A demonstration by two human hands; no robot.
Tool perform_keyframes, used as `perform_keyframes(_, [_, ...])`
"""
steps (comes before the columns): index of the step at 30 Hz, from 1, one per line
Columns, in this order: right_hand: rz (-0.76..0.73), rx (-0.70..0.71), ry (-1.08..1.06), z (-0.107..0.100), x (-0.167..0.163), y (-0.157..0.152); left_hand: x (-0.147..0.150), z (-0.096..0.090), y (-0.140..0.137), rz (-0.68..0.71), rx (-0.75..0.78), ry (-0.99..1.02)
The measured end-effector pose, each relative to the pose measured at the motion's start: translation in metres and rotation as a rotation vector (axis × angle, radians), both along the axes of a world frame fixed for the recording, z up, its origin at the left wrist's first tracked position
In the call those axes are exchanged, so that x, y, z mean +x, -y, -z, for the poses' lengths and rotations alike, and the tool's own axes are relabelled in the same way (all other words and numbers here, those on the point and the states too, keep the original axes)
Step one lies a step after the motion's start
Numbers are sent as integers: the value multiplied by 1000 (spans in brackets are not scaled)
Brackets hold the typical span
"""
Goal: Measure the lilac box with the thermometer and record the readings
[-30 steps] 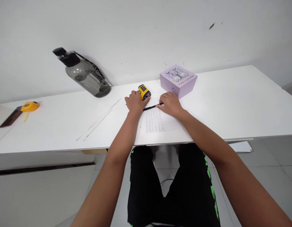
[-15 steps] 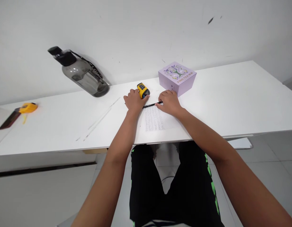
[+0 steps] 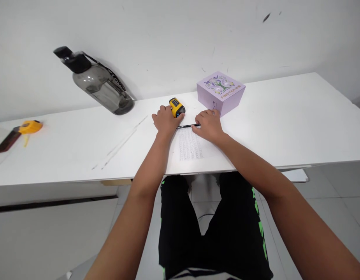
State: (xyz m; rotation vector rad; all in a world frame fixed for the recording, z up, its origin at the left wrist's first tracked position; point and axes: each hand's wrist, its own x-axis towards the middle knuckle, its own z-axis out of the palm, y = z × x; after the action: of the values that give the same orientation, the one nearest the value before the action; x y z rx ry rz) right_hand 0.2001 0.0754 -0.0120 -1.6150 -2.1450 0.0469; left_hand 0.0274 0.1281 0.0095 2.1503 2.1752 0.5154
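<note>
A slim black pen (image 3: 188, 126) lies crosswise at the top of white paper with rows of faint scribbled loops (image 3: 190, 144). Over its left part is my left hand (image 3: 164, 119), fingers curled, and a small dark tip shows beyond the little finger. A yellow and black tape measure (image 3: 176, 107) sits between that hand's thumb and forefinger, seemingly touching them. My right hand (image 3: 209, 123) closes on the pen's right end, thumb below it. Its knuckles are close to the front corner of a lilac tea box (image 3: 221, 91). Both palms' undersides are hidden.
A grey see-through bottle (image 3: 104, 87) with a black cap stands against the wall at left. Farther left lies a yellow-handled tool with a dark blade (image 3: 7, 140). Pencil-like streaks mark the white table (image 3: 299, 124). Its front edge is just above my legs.
The view has shifted slightly, so the bottle and yellow-handled tool appear a little farther left and higher. Both hands keep nearly the same place on the pen, which looks slightly more level.
</note>
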Motion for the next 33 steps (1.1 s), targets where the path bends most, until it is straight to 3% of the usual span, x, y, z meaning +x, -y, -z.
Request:
perform_keyframes(18, [22, -44, -5, 3, -2, -2, 1, -2, 2, -15, -17, -11])
perform_keyframes(33, [-44, -10, -49, 3, 0, -2, -6, -3, -1, -50, 74, 175])
